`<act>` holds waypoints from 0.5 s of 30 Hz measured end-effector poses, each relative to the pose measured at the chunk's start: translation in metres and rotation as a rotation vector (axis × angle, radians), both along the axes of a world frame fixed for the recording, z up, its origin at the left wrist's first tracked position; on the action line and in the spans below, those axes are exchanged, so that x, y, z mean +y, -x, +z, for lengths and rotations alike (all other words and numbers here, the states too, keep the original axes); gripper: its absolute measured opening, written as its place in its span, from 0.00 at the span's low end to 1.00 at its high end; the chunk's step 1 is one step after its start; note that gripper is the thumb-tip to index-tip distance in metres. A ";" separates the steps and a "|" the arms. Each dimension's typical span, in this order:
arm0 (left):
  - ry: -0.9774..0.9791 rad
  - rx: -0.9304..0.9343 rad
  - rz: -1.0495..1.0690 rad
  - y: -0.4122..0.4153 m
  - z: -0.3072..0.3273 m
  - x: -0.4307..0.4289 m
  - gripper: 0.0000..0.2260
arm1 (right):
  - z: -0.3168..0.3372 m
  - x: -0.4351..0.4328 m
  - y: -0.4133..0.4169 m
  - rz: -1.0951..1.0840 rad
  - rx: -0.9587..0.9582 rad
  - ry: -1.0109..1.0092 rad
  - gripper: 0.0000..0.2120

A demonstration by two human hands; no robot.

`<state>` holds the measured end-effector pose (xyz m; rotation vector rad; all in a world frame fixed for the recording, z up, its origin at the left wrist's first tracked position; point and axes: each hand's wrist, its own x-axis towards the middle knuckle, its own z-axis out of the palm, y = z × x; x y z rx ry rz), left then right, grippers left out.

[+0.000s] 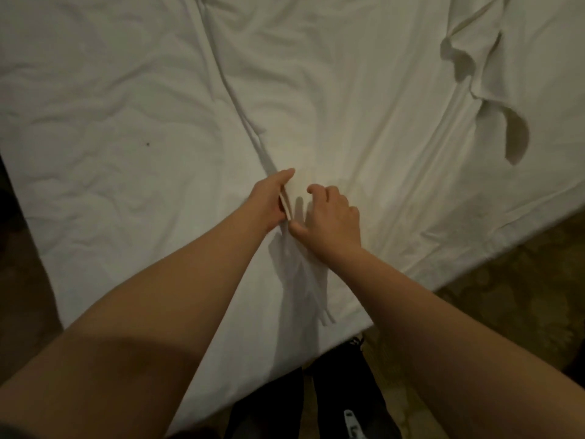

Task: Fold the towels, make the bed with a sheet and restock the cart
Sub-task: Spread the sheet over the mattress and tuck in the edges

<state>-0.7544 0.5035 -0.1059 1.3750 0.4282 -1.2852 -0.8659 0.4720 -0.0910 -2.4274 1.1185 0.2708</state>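
Observation:
A white sheet [364, 99] lies spread and wrinkled over the bed [95, 217], reaching its near corner. A long raised fold of the sheet [243, 122] runs from the top of the view down to my hands. My left hand [269, 201] pinches this fold between thumb and fingers. My right hand [332, 217] hovers just to the right of it with fingers curled, thumb touching the cloth near the fold; it holds nothing that I can see. A turned-over edge of the sheet [493, 90] lies bunched at the upper right.
The bed corner points toward me, with my dark trouser legs [316, 400] right below it. Patterned carpet [506, 312] shows to the right of the bed, dark floor [19, 280] to the left. A small dark speck [147, 144] sits on the sheet at left.

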 end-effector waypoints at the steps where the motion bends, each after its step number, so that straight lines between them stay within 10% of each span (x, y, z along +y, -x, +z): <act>1: -0.001 -0.007 -0.023 -0.006 -0.001 -0.003 0.07 | -0.003 0.002 -0.011 0.028 0.018 0.037 0.27; 15: 0.028 -0.104 0.011 -0.102 -0.014 -0.037 0.08 | -0.003 -0.008 -0.059 0.150 0.130 -0.170 0.19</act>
